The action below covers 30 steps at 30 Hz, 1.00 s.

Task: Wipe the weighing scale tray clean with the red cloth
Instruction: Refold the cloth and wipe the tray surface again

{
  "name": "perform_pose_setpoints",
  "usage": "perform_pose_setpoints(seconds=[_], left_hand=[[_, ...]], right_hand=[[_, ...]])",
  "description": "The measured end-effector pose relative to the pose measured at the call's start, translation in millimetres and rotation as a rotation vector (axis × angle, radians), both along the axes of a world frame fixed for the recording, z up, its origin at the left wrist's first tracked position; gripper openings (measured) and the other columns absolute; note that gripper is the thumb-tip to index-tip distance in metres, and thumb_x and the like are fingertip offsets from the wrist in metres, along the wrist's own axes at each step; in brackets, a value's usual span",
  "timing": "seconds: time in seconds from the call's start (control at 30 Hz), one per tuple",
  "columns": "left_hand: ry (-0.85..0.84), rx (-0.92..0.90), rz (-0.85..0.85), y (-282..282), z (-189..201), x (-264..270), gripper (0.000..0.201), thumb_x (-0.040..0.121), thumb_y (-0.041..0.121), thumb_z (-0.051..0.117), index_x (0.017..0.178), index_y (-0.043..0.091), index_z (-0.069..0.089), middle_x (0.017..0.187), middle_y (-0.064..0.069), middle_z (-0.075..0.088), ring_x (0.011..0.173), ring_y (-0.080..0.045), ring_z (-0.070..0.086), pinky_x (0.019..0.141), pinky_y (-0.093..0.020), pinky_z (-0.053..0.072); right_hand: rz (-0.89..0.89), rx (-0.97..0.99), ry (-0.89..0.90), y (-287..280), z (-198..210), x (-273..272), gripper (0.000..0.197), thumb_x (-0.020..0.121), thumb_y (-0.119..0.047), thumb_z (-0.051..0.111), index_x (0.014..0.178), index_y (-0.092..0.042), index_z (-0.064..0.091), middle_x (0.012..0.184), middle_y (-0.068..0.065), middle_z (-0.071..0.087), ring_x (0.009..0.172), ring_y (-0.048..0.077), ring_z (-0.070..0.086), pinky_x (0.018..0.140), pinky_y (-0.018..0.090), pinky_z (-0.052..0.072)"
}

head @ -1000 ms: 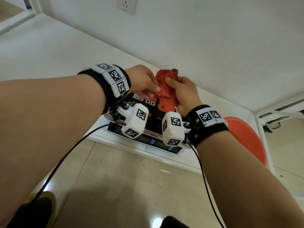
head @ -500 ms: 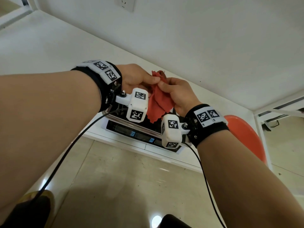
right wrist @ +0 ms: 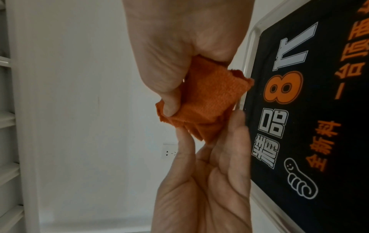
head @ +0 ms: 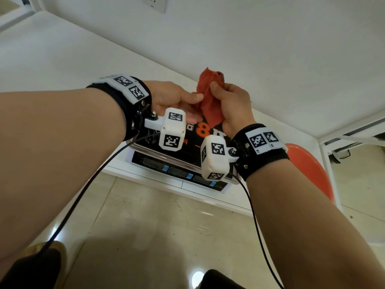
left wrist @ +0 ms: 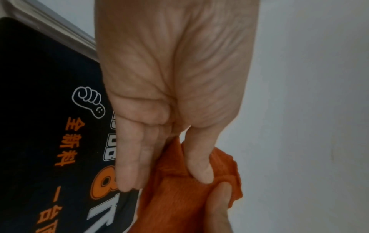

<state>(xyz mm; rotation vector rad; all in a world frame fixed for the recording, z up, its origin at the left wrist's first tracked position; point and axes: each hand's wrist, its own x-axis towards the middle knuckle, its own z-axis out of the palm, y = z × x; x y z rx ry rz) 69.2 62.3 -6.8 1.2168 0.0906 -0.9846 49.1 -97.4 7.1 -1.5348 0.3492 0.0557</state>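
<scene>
The red cloth (head: 209, 99) is bunched into a narrow folded strip and held above the weighing scale (head: 179, 170). My right hand (head: 220, 97) grips it, with the thumb on its front and the fingers curled behind. My left hand (head: 196, 107) pinches the cloth's left edge between the thumb (left wrist: 199, 167) and nearly straight fingers (left wrist: 131, 165). In the right wrist view the cloth (right wrist: 207, 100) hangs between both hands. The steel tray (left wrist: 60, 26) lies below them and carries a black printed sheet (head: 190, 150) with an orange 8. Nothing touches the tray.
The scale stands at the front edge of a white table (head: 62, 59) against a white wall with a socket (head: 154, 3). An orange-red stool (head: 310, 172) stands at the right beside a white frame (head: 354, 132). Black cables (head: 83, 190) hang from my wrists over the tiled floor.
Both hands have risen off the tray with the cloth. The cloth went from a loose hanging sheet to a tighter upright bundle in my right hand.
</scene>
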Motion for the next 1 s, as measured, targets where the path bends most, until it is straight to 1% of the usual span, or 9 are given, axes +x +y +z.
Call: perform_pose_setpoints(seconds=[0.07,0.13,0.33,0.43,0.57,0.73,0.83,0.9,1.0], left_hand=[[-0.002,-0.014,0.034,4,1,3,0.044,0.081,0.026,0.064,0.119,0.004,0.059,0.124,-0.015,0.064,0.118,-0.022,0.062,0.092,-0.035,0.053],[0.021,-0.067,0.060,7,1,6,0.043,0.075,0.026,0.066,0.112,0.004,0.062,0.121,-0.012,0.066,0.121,-0.020,0.059,0.093,-0.033,0.052],[-0.017,-0.121,0.099,13,1,6,0.037,0.071,0.014,0.066,0.107,0.005,0.064,0.100,-0.009,0.069,0.085,-0.018,0.073,0.067,-0.030,0.061],[-0.030,-0.102,0.100,12,0,3,0.030,0.080,0.005,0.061,0.110,0.004,0.063,0.107,-0.011,0.067,0.087,-0.021,0.072,0.072,-0.034,0.061],[-0.112,-0.078,0.166,10,1,4,0.027,0.092,-0.009,0.045,0.092,0.011,0.063,0.087,-0.006,0.071,0.070,-0.016,0.074,0.063,-0.030,0.061],[-0.071,-0.147,0.267,14,2,9,0.029,0.092,-0.010,0.044,0.095,0.011,0.064,0.097,-0.009,0.071,0.077,-0.018,0.075,0.068,-0.033,0.061],[-0.131,-0.022,0.234,15,1,7,0.029,0.090,-0.012,0.045,0.094,0.011,0.061,0.091,-0.007,0.069,0.074,-0.017,0.073,0.064,-0.029,0.061],[-0.140,0.062,0.237,14,-1,8,0.030,0.087,-0.016,0.048,0.093,0.012,0.060,0.091,-0.006,0.066,0.089,-0.023,0.068,0.075,-0.036,0.060],[-0.138,0.124,0.240,13,0,8,0.031,0.084,-0.018,0.048,0.086,0.010,0.061,0.081,-0.003,0.070,0.102,-0.025,0.063,0.093,-0.045,0.051]], right_hand=[[0.031,-0.010,0.025,0,1,-1,0.008,0.095,-0.010,0.065,0.098,-0.002,0.066,0.104,0.021,0.074,0.095,0.035,0.073,0.087,0.051,0.060],[0.083,-0.015,0.045,-1,1,-1,0.008,0.095,-0.011,0.066,0.098,-0.003,0.066,0.096,0.016,0.074,0.089,0.030,0.072,0.085,0.045,0.061],[0.218,-0.084,0.159,3,-1,-3,0.025,0.090,-0.005,0.069,0.111,0.007,0.065,0.100,0.020,0.071,0.092,0.032,0.068,0.094,0.049,0.055],[0.266,-0.141,0.208,2,-3,-4,0.034,0.087,-0.004,0.071,0.118,0.007,0.062,0.108,0.027,0.069,0.100,0.040,0.067,0.098,0.055,0.053],[0.378,-0.245,0.207,-2,1,-7,0.028,0.084,-0.002,0.074,0.109,-0.008,0.062,0.112,0.016,0.070,0.099,0.033,0.071,0.089,0.054,0.057],[0.376,-0.311,0.248,-16,1,-8,0.050,0.082,0.006,0.074,0.123,-0.015,0.052,0.122,0.011,0.064,0.097,0.028,0.073,0.076,0.041,0.064],[0.324,-0.537,0.222,-21,-2,-8,0.023,0.088,-0.006,0.072,0.108,-0.009,0.063,0.108,0.018,0.073,0.078,0.022,0.071,0.055,0.026,0.058],[0.208,-0.701,0.115,-23,-3,-2,0.010,0.086,-0.009,0.074,0.089,-0.015,0.066,0.095,0.017,0.075,0.063,0.018,0.066,0.046,0.023,0.052],[0.059,-0.720,-0.100,-21,-2,7,0.016,0.081,-0.009,0.075,0.076,-0.021,0.065,0.083,0.011,0.075,0.066,0.023,0.073,0.059,0.033,0.062]])
